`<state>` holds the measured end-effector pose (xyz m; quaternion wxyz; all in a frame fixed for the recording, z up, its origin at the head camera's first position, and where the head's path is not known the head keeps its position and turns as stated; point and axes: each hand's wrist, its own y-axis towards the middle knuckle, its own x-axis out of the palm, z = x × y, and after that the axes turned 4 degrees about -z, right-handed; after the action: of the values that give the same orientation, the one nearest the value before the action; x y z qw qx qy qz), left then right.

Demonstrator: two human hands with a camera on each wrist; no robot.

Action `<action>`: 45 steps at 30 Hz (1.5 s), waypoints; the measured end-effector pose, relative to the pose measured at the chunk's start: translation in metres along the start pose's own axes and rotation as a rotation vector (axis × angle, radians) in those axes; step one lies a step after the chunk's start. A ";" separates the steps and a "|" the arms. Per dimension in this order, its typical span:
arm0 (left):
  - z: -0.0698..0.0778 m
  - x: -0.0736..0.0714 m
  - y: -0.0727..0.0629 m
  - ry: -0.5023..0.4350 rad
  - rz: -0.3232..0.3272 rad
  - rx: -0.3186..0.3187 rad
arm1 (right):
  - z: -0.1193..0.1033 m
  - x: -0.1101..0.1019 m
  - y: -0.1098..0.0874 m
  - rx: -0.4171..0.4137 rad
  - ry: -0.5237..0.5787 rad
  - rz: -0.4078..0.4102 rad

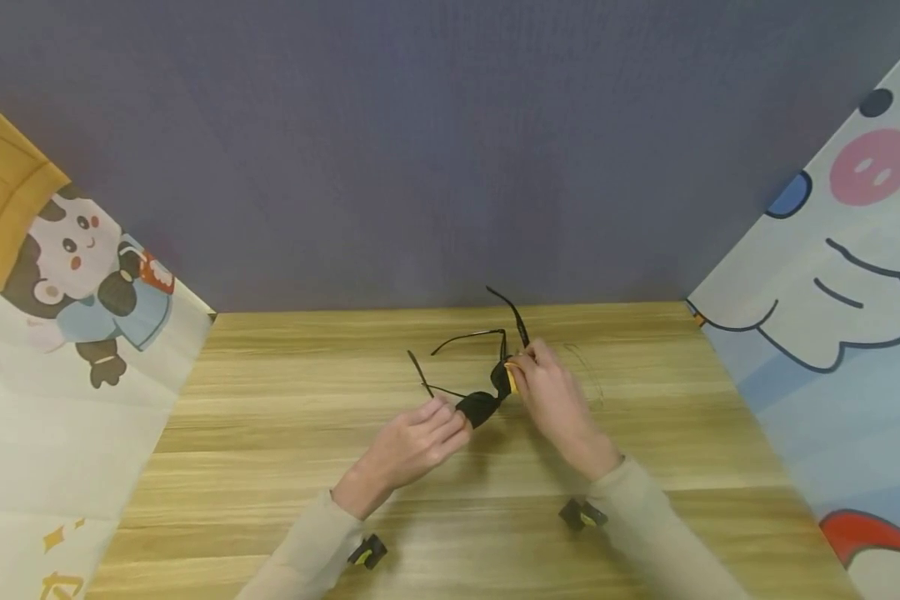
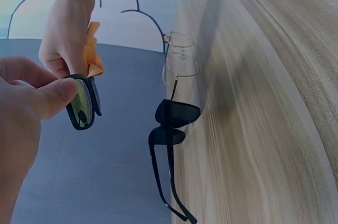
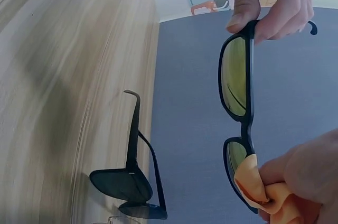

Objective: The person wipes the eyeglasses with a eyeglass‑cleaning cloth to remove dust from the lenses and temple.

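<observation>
My left hand (image 1: 416,442) pinches one outer corner of a pair of black-framed sunglasses (image 3: 235,78), whose lenses look yellow-green in the right wrist view. Its temples are unfolded and point away from me. An orange cloth (image 3: 285,203) is pinched in my right hand (image 1: 555,400), folded over the other lens and covering part of it. The front of the frame is held above the table. Below and beyond it, a second pair of black sunglasses (image 2: 177,113) rests on the tabletop with its temples open; the held pair partly hides it in the head view.
Thin wire-rimmed glasses (image 2: 182,75) lie on the wood-grain table (image 1: 270,467), to the right of the second sunglasses. A grey panel (image 1: 450,167) rises at the table's back edge. Cartoon-printed panels (image 1: 855,292) stand along both sides. Small black devices (image 1: 367,552) sit at my wrists.
</observation>
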<state>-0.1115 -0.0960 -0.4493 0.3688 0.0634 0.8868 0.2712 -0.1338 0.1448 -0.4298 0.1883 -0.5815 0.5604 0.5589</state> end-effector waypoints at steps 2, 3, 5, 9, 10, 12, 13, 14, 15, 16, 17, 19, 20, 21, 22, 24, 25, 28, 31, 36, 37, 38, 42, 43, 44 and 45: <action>0.000 0.000 0.000 -0.003 -0.002 0.001 | 0.000 0.000 0.000 -0.005 0.002 -0.001; 0.000 0.000 0.000 -0.003 -0.002 0.001 | 0.000 0.000 0.000 -0.007 0.002 0.000; 0.001 0.000 -0.001 -0.008 -0.002 -0.002 | 0.000 0.000 0.000 -0.012 0.006 0.004; 0.001 0.001 -0.002 -0.008 -0.006 -0.006 | -0.002 0.000 -0.001 -0.038 0.006 -0.013; 0.001 0.001 -0.002 -0.008 -0.008 -0.005 | -0.003 0.000 -0.002 -0.047 0.012 -0.025; 0.000 0.002 -0.001 -0.011 -0.008 -0.006 | -0.007 0.000 -0.003 -0.064 0.022 -0.051; 0.000 0.002 -0.001 -0.013 -0.006 -0.007 | -0.008 -0.001 -0.004 -0.069 0.028 -0.061; 0.001 0.002 -0.001 -0.015 -0.004 -0.008 | -0.010 -0.001 -0.004 -0.073 0.035 -0.066; 0.000 0.003 -0.001 -0.016 -0.003 -0.010 | -0.011 -0.002 -0.005 -0.077 0.045 -0.070; 0.001 0.003 -0.001 -0.018 -0.003 -0.012 | -0.012 -0.002 -0.005 -0.078 0.048 -0.069; 0.001 0.003 -0.001 -0.019 -0.004 -0.014 | -0.013 -0.002 -0.005 -0.078 0.052 -0.065; 0.001 0.004 -0.001 -0.017 -0.006 -0.012 | -0.013 -0.001 -0.006 -0.077 0.060 -0.055; 0.001 0.004 -0.001 -0.014 -0.008 -0.008 | -0.013 -0.001 -0.006 -0.074 0.065 -0.053; 0.001 0.004 -0.001 -0.011 -0.010 -0.004 | -0.012 0.000 -0.007 -0.072 0.070 -0.051; 0.001 0.004 -0.001 -0.011 -0.012 0.000 | -0.012 0.000 -0.007 -0.069 0.075 -0.051; 0.001 0.004 -0.001 -0.006 -0.015 0.007 | -0.010 0.001 -0.008 -0.061 0.082 -0.050; 0.002 0.004 -0.001 -0.004 -0.016 0.010 | -0.009 0.002 -0.008 -0.057 0.082 -0.050; 0.002 0.004 0.000 0.002 -0.016 0.012 | -0.005 0.003 -0.007 -0.046 0.068 -0.033; 0.003 0.004 0.000 0.007 -0.014 0.014 | 0.000 0.004 -0.007 -0.022 0.036 0.002; 0.004 0.002 0.001 0.008 -0.016 0.008 | 0.005 0.004 -0.006 -0.004 0.013 0.020; 0.005 0.002 0.001 0.005 -0.016 0.006 | 0.005 0.003 -0.006 -0.006 0.017 0.016; 0.005 0.002 0.000 0.005 -0.018 0.003 | 0.005 0.003 -0.006 -0.011 0.018 0.015; 0.007 0.003 -0.003 -0.003 -0.038 -0.017 | 0.007 0.004 -0.005 -0.046 0.035 0.040; 0.007 0.003 -0.004 0.000 -0.044 -0.024 | 0.007 0.005 -0.006 -0.059 0.048 0.052; 0.008 0.004 -0.005 0.003 -0.051 -0.031 | 0.008 0.005 -0.006 -0.075 0.062 0.069; 0.008 0.004 -0.005 0.004 -0.056 -0.039 | 0.009 0.006 -0.006 -0.088 0.083 0.086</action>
<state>-0.1081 -0.0956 -0.4590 0.3757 0.0308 0.8835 0.2781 -0.1341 0.1518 -0.4403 0.1149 -0.5872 0.5673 0.5659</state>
